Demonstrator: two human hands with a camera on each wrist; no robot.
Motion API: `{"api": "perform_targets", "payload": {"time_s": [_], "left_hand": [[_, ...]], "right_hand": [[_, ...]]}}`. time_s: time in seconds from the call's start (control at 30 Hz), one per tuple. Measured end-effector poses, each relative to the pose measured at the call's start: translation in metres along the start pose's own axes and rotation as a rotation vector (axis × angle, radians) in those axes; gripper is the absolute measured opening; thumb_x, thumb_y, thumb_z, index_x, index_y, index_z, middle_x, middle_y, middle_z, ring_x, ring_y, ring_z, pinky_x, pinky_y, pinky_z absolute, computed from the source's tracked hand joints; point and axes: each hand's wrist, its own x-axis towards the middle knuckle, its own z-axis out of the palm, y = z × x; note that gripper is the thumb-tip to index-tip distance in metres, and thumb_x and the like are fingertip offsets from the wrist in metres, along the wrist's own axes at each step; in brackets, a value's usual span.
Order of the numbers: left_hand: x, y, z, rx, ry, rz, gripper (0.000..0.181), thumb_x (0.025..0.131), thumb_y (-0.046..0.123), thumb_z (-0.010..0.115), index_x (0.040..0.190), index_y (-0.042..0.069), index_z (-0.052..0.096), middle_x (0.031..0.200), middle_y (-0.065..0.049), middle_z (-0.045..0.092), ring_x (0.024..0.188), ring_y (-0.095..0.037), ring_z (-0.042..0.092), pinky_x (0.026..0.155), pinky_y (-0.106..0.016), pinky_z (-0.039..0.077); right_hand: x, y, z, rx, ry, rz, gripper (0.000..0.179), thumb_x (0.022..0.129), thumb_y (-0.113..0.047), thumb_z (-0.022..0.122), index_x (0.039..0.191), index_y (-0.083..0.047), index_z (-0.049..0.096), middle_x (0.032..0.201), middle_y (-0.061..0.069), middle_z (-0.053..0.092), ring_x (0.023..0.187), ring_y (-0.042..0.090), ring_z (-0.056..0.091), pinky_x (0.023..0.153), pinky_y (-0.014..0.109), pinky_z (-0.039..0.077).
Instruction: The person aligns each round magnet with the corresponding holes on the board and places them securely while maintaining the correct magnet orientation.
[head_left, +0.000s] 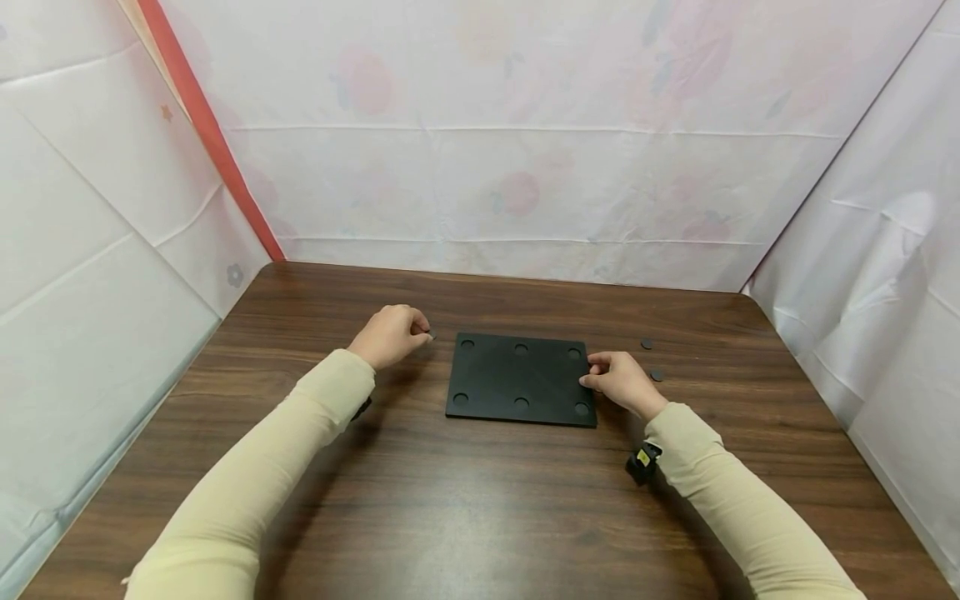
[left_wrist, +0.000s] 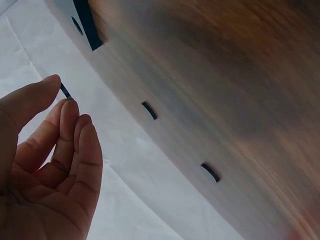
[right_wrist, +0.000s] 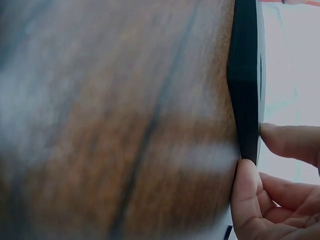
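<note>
My left hand [head_left: 390,335] pinches a small thin dark disc [left_wrist: 65,91] between thumb and fingertips, raised above the table left of a black board [head_left: 521,375]. Several shallow round recesses line the board's two long sides. At the board's right edge is my right hand [head_left: 618,382]; it grips that edge, its thumb [right_wrist: 287,142] against the top face and a finger [right_wrist: 246,180] against the side. Just beyond this hand lie two dark discs, one farther back [head_left: 647,342] and one nearer [head_left: 657,375].
The left wrist view shows two more dark pieces, one nearer the board [left_wrist: 149,110] and one farther off [left_wrist: 210,172], on the brown wooden table [head_left: 450,500]. White printed cloth [head_left: 480,192] hangs behind and at both sides. A red strip [head_left: 217,142] runs down the left back corner.
</note>
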Motion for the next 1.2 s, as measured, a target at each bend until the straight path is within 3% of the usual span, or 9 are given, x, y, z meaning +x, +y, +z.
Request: {"api": "perform_targets", "payload": {"time_s": [0.37,1.2], "left_hand": [[0.003,0.013,0.007,-0.014,-0.016,0.003,0.023,0.097,0.016,0.068,0.113,0.0,0.07,0.104,-0.011,0.069,0.093,-0.024,0.066,0.082,-0.041,0.054],[0.022,0.023,0.031,-0.007,-0.046,0.03,0.024,0.097,0.017,0.068,0.115,0.002,0.071,0.11,-0.01,0.065,0.096,-0.023,0.064,0.081,-0.036,0.055]], "right_hand": [[-0.001,-0.001,0.0,0.009,0.003,-0.02,0.052,0.097,-0.009,0.065,0.141,0.011,0.047,0.092,0.009,0.058,0.072,0.02,0.048,0.062,0.034,0.039],[-0.002,0.001,-0.002,-0.009,-0.018,-0.025,0.053,0.098,-0.01,0.064,0.142,0.011,0.045,0.1,0.011,0.058,0.08,0.022,0.052,0.069,0.035,0.042]]}}
